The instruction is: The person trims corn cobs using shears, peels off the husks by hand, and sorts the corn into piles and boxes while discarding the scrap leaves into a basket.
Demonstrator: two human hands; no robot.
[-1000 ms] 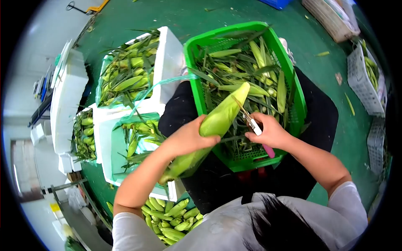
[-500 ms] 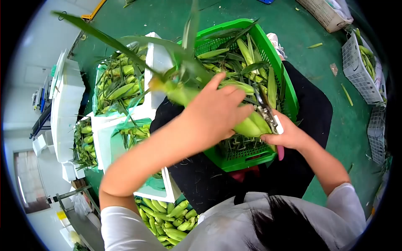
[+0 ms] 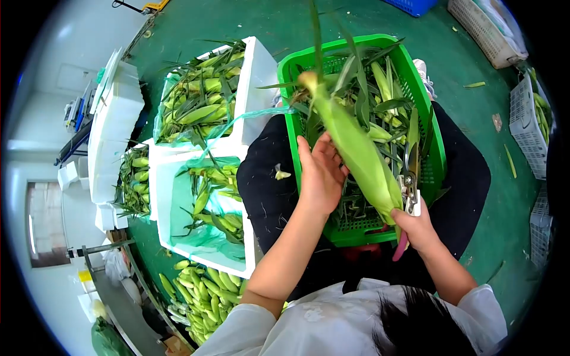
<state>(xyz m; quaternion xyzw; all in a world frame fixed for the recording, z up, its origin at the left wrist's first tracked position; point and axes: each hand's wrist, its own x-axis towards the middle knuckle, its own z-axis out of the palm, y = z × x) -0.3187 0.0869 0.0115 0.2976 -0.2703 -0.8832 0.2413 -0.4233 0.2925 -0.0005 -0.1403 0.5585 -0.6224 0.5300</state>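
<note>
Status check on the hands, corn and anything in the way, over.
Left hand open beside the corn ear. Right hand holding shears and the ear's near end. Ear slanting over the green basket. Long leaves at far end, possibly in the way.

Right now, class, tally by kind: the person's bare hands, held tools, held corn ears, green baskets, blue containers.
Hands: 2 (left hand, right hand)
Held tool: 1
Held corn ear: 1
Green basket: 1
Blue container: 1
Total: 6
</note>
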